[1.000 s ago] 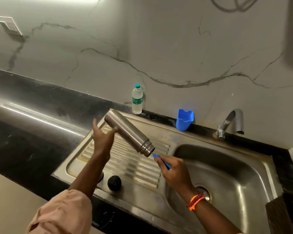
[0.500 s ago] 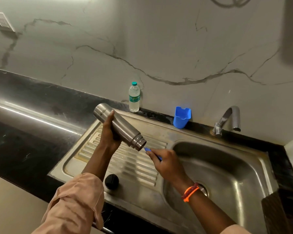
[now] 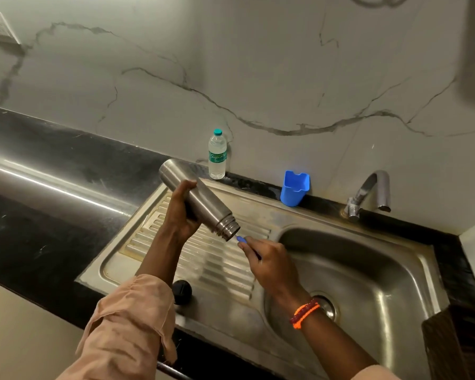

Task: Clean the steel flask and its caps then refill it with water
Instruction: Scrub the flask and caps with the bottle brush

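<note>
**Desk:** What runs left to right, taking the sink as the marker?

**Photographer:** Left of the sink [image 3: 412, 272] basin, over its ribbed drainboard, a person's left hand [image 3: 179, 212] has its grip curled round the middle of the steel flask [image 3: 195, 197]. The flask is tilted, base up toward the wall, open threaded mouth down toward the basin. A black cap [image 3: 182, 291] sits on the drainboard's near edge, below the left forearm. At the basin's left rim, the right hand [image 3: 269, 263] pinches a thin blue brush handle [image 3: 242, 239], its tip touching or just at the flask's mouth; whether it is inside cannot be told.

**Desk:** And behind?

**Photographer:** A plastic water bottle [image 3: 217, 154] and a blue cup [image 3: 295, 187] stand on the dark bench [image 3: 52, 171] behind the sink, the tap [image 3: 370, 192] at the back right corner, no water running.

**Desk:** The step, and how to do it well?

**Photographer:** Likely scrubbing the flask's inside. Judging from this, the left grip should stay firm at mid-body so the smooth steel does not slip, the mouth angled toward the basin so drips fall there, and the brush should go in straight along the flask's axis. The caps and the refill appear not yet done.
</note>
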